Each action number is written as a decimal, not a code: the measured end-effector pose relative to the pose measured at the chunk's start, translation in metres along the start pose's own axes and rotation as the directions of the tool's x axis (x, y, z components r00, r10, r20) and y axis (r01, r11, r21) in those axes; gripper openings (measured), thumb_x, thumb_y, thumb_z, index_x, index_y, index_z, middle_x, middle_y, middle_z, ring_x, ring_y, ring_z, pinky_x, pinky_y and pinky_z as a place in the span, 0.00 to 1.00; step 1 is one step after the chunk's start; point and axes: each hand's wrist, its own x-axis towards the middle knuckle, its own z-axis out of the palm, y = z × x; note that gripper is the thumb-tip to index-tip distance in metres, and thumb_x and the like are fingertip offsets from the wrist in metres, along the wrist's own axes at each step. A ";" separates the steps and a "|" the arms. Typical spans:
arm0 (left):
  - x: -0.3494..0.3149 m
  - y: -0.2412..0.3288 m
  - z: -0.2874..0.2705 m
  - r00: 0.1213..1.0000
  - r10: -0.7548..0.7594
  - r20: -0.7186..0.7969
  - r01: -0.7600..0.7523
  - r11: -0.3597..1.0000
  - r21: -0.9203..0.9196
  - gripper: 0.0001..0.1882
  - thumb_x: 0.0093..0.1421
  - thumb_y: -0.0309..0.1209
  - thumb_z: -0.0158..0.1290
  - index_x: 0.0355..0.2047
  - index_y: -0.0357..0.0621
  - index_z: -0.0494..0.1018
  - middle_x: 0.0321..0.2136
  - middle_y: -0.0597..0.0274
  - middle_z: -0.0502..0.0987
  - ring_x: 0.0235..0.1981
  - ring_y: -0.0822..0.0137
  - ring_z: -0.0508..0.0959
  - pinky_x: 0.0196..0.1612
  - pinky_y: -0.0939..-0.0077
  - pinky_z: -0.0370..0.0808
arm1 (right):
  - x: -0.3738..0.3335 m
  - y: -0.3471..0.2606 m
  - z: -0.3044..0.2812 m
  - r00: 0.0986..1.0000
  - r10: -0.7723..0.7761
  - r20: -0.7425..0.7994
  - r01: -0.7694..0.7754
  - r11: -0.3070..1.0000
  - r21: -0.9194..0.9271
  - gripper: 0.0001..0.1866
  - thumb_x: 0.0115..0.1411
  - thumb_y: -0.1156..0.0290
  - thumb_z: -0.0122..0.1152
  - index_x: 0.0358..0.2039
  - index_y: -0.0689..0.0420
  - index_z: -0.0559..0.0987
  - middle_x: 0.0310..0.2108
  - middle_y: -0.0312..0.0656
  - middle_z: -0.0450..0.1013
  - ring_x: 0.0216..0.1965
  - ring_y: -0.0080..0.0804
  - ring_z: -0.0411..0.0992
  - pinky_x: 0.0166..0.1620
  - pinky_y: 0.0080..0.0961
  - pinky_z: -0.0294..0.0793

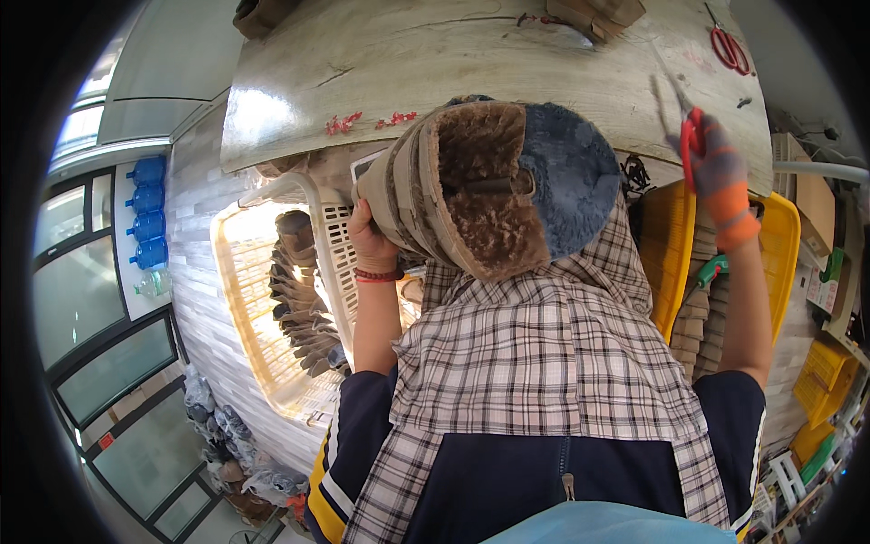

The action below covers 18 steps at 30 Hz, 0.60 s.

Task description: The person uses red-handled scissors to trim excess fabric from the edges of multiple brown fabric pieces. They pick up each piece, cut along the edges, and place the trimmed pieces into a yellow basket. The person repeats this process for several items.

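Observation:
My left hand (370,238) is bare, with a red cord bracelet at the wrist. It grips the left side of a bundle of nested beige fabric pieces (408,195), cap-like in shape, held against my front. Brown plush lines the left of its wide opening, blue plush the right. A short brown strap crosses the middle; the exact kind is unclear. My right hand (723,177) wears a grey and orange glove and is closed round red-handled scissors (691,150), raised at the table's right edge. Their blades are blurred and point away from me. A plaid apron (507,354) covers my lap.
On the table (390,72) lie red scraps (344,123) and other red-handled scissors (729,51). A pale plastic basket (237,299) at left and a yellow crate (666,263) at right hold stacked fabric pieces. A green-handled tool (712,270) rests in the crate. Blue water jugs (148,199) stand far left.

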 end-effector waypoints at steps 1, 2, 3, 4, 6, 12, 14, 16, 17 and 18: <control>0.001 -0.001 0.000 1.000 0.003 0.000 -0.003 1.000 0.011 0.27 0.59 0.39 0.52 0.54 0.37 0.64 0.51 0.55 0.70 0.52 0.58 0.70 0.57 0.61 0.64 | -0.022 -0.011 0.002 0.985 0.109 0.131 -0.143 0.947 0.288 0.16 0.52 0.69 0.64 0.40 0.59 0.73 0.27 0.47 0.75 0.28 0.39 0.76 0.30 0.26 0.73; -0.001 -0.001 -0.001 1.000 0.017 -0.007 -0.017 0.999 0.030 0.27 0.59 0.39 0.52 0.54 0.37 0.64 0.51 0.55 0.70 0.52 0.58 0.70 0.57 0.61 0.64 | -0.032 -0.039 -0.003 0.984 -0.085 0.155 0.054 0.979 0.197 0.15 0.51 0.68 0.64 0.39 0.58 0.74 0.27 0.46 0.74 0.28 0.40 0.75 0.31 0.28 0.73; -0.001 -0.001 0.001 0.999 0.031 -0.007 -0.031 0.998 0.045 0.27 0.59 0.39 0.53 0.54 0.37 0.64 0.51 0.56 0.70 0.52 0.58 0.70 0.57 0.61 0.64 | -0.042 -0.066 -0.009 0.944 -0.280 0.173 0.264 0.958 0.109 0.15 0.50 0.67 0.65 0.37 0.56 0.75 0.28 0.45 0.74 0.28 0.40 0.74 0.32 0.30 0.73; 0.000 -0.002 0.003 1.000 0.024 0.018 -0.025 0.998 0.053 0.27 0.59 0.39 0.53 0.54 0.37 0.65 0.51 0.56 0.71 0.52 0.58 0.70 0.57 0.62 0.64 | -0.053 -0.092 -0.014 0.871 -0.457 0.179 0.458 0.888 0.040 0.14 0.49 0.66 0.65 0.36 0.55 0.75 0.28 0.44 0.73 0.28 0.41 0.73 0.33 0.32 0.73; 0.005 -0.003 0.008 0.998 0.005 0.066 -0.009 0.998 0.061 0.27 0.59 0.40 0.53 0.53 0.37 0.65 0.51 0.56 0.71 0.52 0.59 0.70 0.57 0.62 0.64 | -0.052 -0.110 -0.005 0.824 -0.352 0.445 0.440 0.892 -0.107 0.16 0.49 0.57 0.63 0.35 0.54 0.77 0.31 0.42 0.74 0.34 0.39 0.74 0.37 0.32 0.73; 0.006 -0.007 0.001 0.999 0.006 0.032 -0.008 0.996 0.090 0.27 0.57 0.40 0.55 0.53 0.37 0.66 0.50 0.56 0.71 0.52 0.59 0.70 0.57 0.63 0.64 | -0.043 -0.119 0.026 0.749 -0.333 0.573 0.528 0.822 -0.213 0.18 0.51 0.53 0.59 0.35 0.53 0.78 0.33 0.41 0.74 0.36 0.36 0.74 0.37 0.31 0.74; 0.005 -0.008 -0.001 1.000 0.013 -0.001 -0.013 0.995 0.099 0.28 0.56 0.40 0.56 0.52 0.37 0.66 0.50 0.56 0.71 0.52 0.59 0.71 0.57 0.63 0.64 | -0.041 -0.121 0.028 0.723 -0.327 0.609 0.547 0.809 -0.215 0.17 0.51 0.54 0.59 0.35 0.52 0.79 0.33 0.41 0.75 0.36 0.36 0.74 0.37 0.31 0.75; 0.004 -0.009 0.001 1.000 0.015 -0.012 -0.014 0.995 0.102 0.28 0.55 0.40 0.56 0.52 0.37 0.66 0.50 0.56 0.72 0.51 0.59 0.71 0.57 0.63 0.64 | -0.040 -0.122 0.027 0.710 -0.343 0.615 0.558 0.807 -0.194 0.17 0.51 0.54 0.59 0.35 0.52 0.79 0.33 0.42 0.75 0.36 0.36 0.75 0.36 0.31 0.75; 0.004 -0.009 0.002 1.000 0.016 -0.008 -0.015 0.995 0.101 0.28 0.55 0.40 0.57 0.53 0.37 0.66 0.50 0.56 0.72 0.51 0.59 0.71 0.57 0.63 0.64 | -0.039 -0.123 0.027 0.702 -0.327 0.633 0.559 0.803 -0.205 0.17 0.51 0.55 0.58 0.35 0.53 0.79 0.33 0.42 0.75 0.36 0.37 0.75 0.36 0.31 0.75; 0.004 -0.008 0.005 1.000 0.015 -0.004 -0.015 0.995 0.102 0.28 0.55 0.40 0.57 0.53 0.37 0.66 0.50 0.56 0.72 0.51 0.59 0.71 0.58 0.62 0.64 | -0.038 -0.125 0.028 0.694 -0.310 0.650 0.560 0.800 -0.215 0.17 0.51 0.55 0.58 0.35 0.53 0.79 0.33 0.42 0.75 0.36 0.37 0.75 0.36 0.31 0.75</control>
